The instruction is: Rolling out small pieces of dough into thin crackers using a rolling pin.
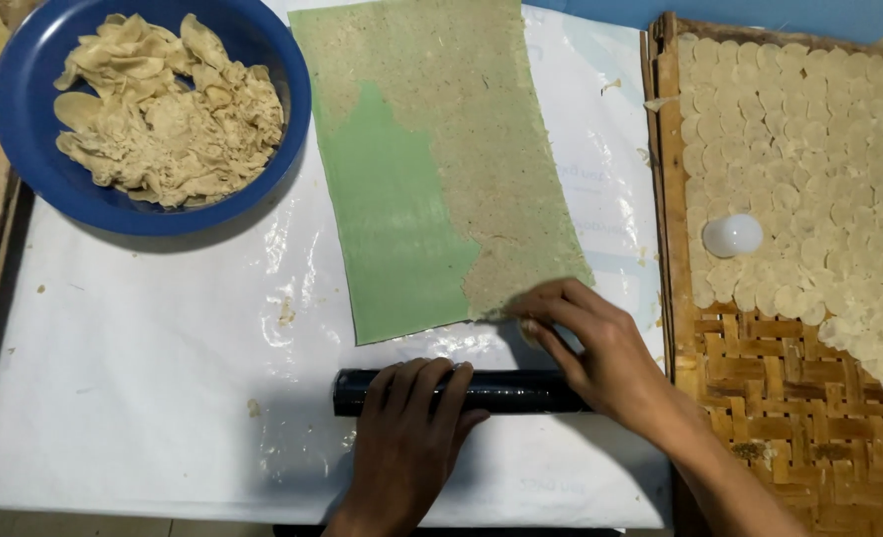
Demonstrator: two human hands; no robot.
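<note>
At the upper left of the frame, a blue bowl holds a heap of pale dough scraps. At centre, a green sheet lies on white plastic, partly covered by thin beige dough. Below it, the left hand rests flat with its fingers over a dark rolling pin. The right hand pinches the dough's lower edge, just above the pin. At the right, a woven bamboo tray carries rows of cut dough rounds and a small white cup.
</note>
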